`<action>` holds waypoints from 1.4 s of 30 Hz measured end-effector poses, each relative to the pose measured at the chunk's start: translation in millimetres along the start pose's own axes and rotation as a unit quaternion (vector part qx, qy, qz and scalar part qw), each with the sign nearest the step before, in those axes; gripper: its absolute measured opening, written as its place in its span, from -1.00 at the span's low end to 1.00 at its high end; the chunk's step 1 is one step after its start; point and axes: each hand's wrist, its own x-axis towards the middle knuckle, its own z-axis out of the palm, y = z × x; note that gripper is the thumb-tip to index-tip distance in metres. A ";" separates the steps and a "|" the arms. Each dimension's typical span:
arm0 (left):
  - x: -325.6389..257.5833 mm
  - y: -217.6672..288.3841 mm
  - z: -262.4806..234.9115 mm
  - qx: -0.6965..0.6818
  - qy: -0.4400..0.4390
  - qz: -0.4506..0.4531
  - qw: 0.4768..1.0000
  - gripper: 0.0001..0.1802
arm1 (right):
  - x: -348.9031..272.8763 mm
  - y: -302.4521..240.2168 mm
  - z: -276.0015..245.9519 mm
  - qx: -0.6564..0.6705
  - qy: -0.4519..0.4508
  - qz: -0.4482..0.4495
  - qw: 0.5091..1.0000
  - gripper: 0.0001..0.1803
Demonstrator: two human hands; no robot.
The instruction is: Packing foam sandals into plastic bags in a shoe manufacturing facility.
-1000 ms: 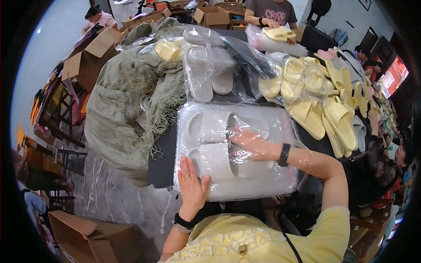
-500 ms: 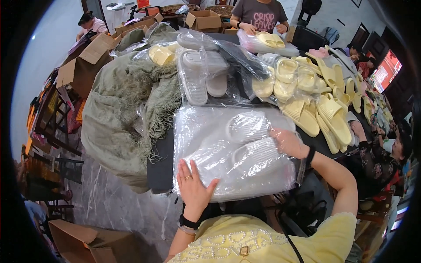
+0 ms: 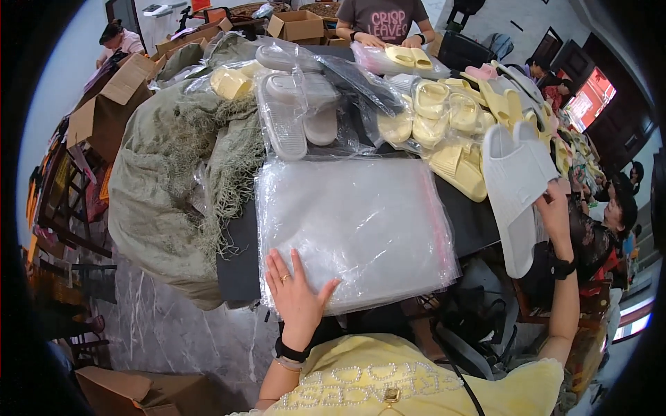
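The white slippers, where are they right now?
In the head view, the white slippers are at the right, held up in the right hand, beside the yellow slippers.

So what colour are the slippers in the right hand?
White, a pair of slippers held by the right hand; the head view shows it.

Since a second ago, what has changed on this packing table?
The right hand has lifted the bagged pair of white slippers off the stack of clear plastic bags and carried it out to the right, where its fingers now hold it up. The left hand stays flat on the stack's near edge. The yellow slippers and the green netting sack are unmoved.
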 end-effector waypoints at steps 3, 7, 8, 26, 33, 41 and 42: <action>-4.8 -4.9 8.0 -0.013 -0.013 0.004 1.000 -0.05 | 7.0 -71.8 27.1 0.014 -0.039 -0.076 0.996 -0.76; -10.4 -9.6 11.5 -0.003 0.019 0.019 1.000 -0.22 | 6.3 -144.7 106.1 0.094 -0.260 -0.259 0.925 -0.75; -11.3 -11.9 9.5 -0.009 0.010 0.028 1.000 -0.28 | 3.3 -157.3 131.6 0.135 -0.312 -0.292 0.894 -0.74; -8.5 -3.6 -1.1 -0.045 -0.046 0.014 0.998 0.13 | 14.7 -138.2 256.1 0.055 -0.250 -0.202 0.945 -0.83; -5.7 2.4 -1.6 -0.012 -0.068 0.013 0.998 0.17 | -39.1 -97.7 220.2 0.045 -0.269 -0.150 0.950 -0.83; -10.2 4.6 4.0 0.023 -0.062 0.023 0.998 0.17 | -20.7 0.1 187.2 0.005 -0.171 -0.005 0.985 -0.84; -11.8 2.8 2.9 0.028 -0.069 0.019 0.997 0.17 | -21.1 -0.9 175.2 0.020 -0.158 -0.004 0.987 -0.85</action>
